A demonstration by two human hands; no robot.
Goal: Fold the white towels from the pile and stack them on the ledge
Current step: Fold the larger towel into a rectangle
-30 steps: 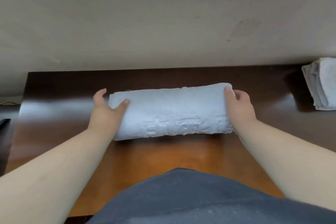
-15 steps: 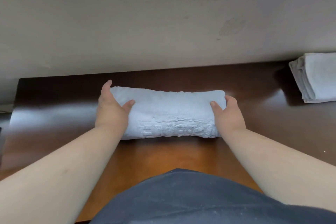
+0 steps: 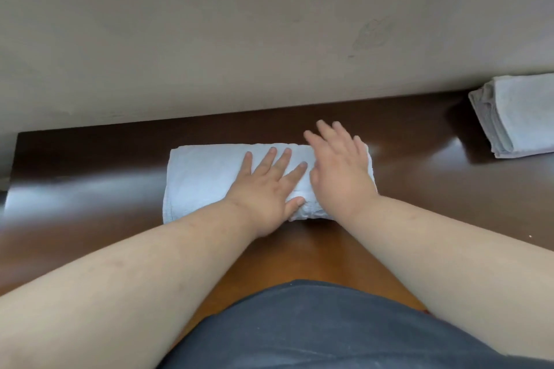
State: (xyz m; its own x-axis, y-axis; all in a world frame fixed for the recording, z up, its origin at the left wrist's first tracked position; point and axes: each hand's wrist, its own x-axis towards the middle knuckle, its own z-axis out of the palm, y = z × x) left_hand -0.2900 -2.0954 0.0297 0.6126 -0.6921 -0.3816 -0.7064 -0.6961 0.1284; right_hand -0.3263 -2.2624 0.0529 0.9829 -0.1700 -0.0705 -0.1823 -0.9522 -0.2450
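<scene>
Folded white towel (image 3: 207, 177) on ledge (image 3: 99, 165), under flat, spread fingers (image 3: 271, 159) of left hand (image 3: 266, 189) and right hand (image 3: 340, 174)

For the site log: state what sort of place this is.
Probably a hotel or laundry workspace: a folded white towel on a dark wooden ledge against a plain wall, with a stack of folded towels at right.

Both bare forearms reach in from the lower corners of the frame and converge near its centre. The left hand (image 3: 269, 189) lies flat, palm down, fingers straight and spread, thumb out to the right. Just right of it, the right hand (image 3: 340, 172) is also palm down with straight fingers pointing toward the top of the frame, slightly blurred, its edge touching the left fingers.
</scene>
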